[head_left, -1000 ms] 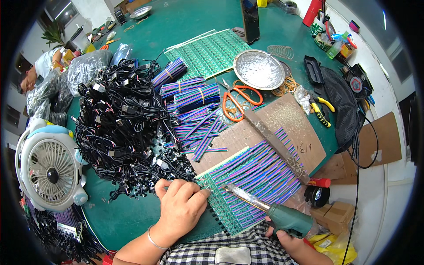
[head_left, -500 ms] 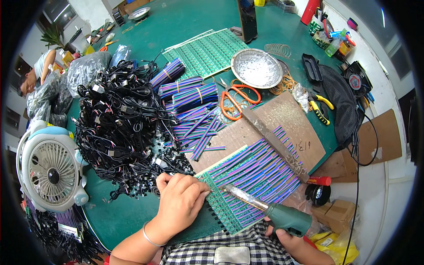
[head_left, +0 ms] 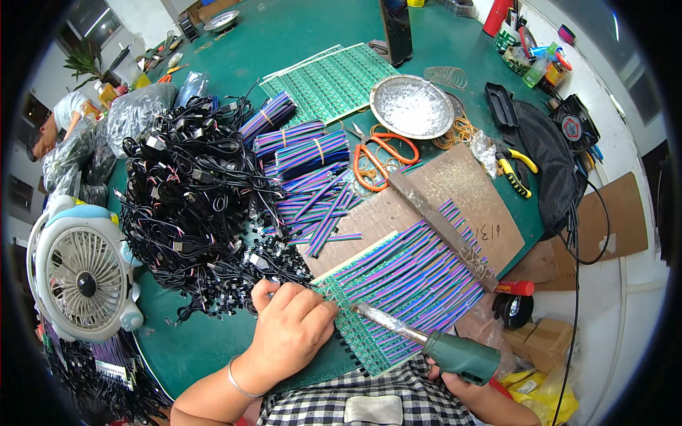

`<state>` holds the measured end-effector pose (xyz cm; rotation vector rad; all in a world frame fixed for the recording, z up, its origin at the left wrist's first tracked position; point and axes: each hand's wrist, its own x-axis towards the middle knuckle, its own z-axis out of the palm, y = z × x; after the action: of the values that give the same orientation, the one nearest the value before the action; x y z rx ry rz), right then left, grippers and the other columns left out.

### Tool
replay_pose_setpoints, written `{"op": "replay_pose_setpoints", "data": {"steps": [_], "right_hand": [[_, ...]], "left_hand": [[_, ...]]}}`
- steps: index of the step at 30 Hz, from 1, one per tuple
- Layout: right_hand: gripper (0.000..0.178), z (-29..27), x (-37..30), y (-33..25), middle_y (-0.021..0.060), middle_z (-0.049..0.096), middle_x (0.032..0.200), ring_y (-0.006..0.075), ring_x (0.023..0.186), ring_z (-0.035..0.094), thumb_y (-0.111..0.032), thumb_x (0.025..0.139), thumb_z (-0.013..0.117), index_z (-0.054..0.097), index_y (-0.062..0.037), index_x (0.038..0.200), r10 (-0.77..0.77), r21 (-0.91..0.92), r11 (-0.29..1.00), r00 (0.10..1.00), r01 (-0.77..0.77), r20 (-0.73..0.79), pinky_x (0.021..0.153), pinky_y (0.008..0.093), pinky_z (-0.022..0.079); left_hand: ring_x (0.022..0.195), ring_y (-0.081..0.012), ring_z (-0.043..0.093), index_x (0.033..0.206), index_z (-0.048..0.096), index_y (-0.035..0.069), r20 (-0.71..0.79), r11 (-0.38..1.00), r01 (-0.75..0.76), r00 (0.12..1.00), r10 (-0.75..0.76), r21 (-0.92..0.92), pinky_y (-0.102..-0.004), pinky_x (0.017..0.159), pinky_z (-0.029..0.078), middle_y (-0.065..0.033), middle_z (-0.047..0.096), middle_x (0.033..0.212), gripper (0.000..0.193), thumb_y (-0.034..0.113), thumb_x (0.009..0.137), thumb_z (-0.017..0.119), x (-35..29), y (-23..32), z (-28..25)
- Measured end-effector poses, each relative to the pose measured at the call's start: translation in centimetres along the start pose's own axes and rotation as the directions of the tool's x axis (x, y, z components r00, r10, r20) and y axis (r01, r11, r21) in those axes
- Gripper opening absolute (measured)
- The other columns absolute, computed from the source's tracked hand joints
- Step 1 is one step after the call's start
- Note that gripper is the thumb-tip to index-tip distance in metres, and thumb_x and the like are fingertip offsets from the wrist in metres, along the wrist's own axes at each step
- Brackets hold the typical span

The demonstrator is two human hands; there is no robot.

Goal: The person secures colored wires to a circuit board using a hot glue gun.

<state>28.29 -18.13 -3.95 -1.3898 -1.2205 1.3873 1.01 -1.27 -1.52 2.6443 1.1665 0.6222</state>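
Observation:
My right hand [head_left: 458, 383] grips the green handle of a soldering iron [head_left: 462, 356] from below. Its metal barrel slants up to the left, and the tip is over a green circuit board panel [head_left: 355, 334], close to my left fingers. My left hand [head_left: 293, 328] is closed in a pinch at the panel's left edge, beside black cable ends; what the fingertips hold is hidden. Rows of blue-purple striped flat wires [head_left: 405, 284] run from the panel to the upper right. A worn bar [head_left: 444, 231] lies across them on a brown board [head_left: 490, 206].
A heap of black cables [head_left: 192, 199] rises left of my hand, with a small fan [head_left: 85, 280] beyond it. Farther back are wire bundles [head_left: 312, 156], orange-handled scissors [head_left: 369, 167], a metal bowl [head_left: 412, 106], green panels [head_left: 327, 78] and yellow-black pliers [head_left: 517, 174]. Another person [head_left: 60, 124] sits far left.
The soldering iron has shifted slightly left, its tip a little lower on the panel. My left hand stays pinched at the panel's edge, nearly still.

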Motion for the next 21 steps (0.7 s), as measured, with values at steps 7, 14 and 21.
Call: {"op": "replay_pose_setpoints", "data": {"steps": [7, 14, 21], "right_hand": [[0.025, 0.4, 0.1, -0.1, 0.0104, 0.063, 0.094, 0.0167, 0.078, 0.063, -0.02, 0.093, 0.063, 0.061, 0.0016, 0.106, -0.015, -0.073, 0.997, 1.0, 0.013, -0.026, 0.074, 0.0307, 0.052], [0.021, 0.9, 1.4, -1.3, 0.0088, 0.063, 0.085, 0.0161, 0.076, 0.063, -0.017, 0.093, 0.061, 0.061, 0.0014, 0.103, -0.081, -0.084, 0.993, 0.997, 0.081, 0.011, 0.073, 0.0301, 0.052], [0.035, 0.7, 0.3, 0.7, 0.0105, 0.065, 0.082, 0.0174, 0.075, 0.064, -0.026, 0.094, 0.063, 0.059, 0.0038, 0.113, -0.036, -0.217, 0.976, 0.999, 0.028, -0.035, 0.072, 0.0302, 0.052]], "left_hand": [[0.08, -0.0167, 0.056, 0.081, 0.066, 0.015, 0.057, 0.997, -0.054, 0.997, 0.051, 0.055, -0.042, 0.083, 0.032, 0.0042, 0.057, 0.079, 0.022, 0.011, 0.062, 0.076, 0.4, 0.1, -0.6], [0.08, -0.0177, 0.056, 0.08, 0.065, 0.014, 0.082, 0.995, -0.086, 0.993, 0.082, 0.054, -0.0428, 0.083, 0.032, 0.0026, 0.057, 0.08, 0.02, 0.012, 0.063, 0.075, 0.8, 0.1, -0.7], [0.085, -0.0174, 0.055, 0.087, 0.064, 0.013, 0.15, 0.994, -0.098, 0.985, 0.089, 0.054, -0.0425, 0.087, 0.033, 0.0005, 0.055, 0.084, 0.017, 0.015, 0.071, 0.069, 0.9, -0.1, -1.1]]}}
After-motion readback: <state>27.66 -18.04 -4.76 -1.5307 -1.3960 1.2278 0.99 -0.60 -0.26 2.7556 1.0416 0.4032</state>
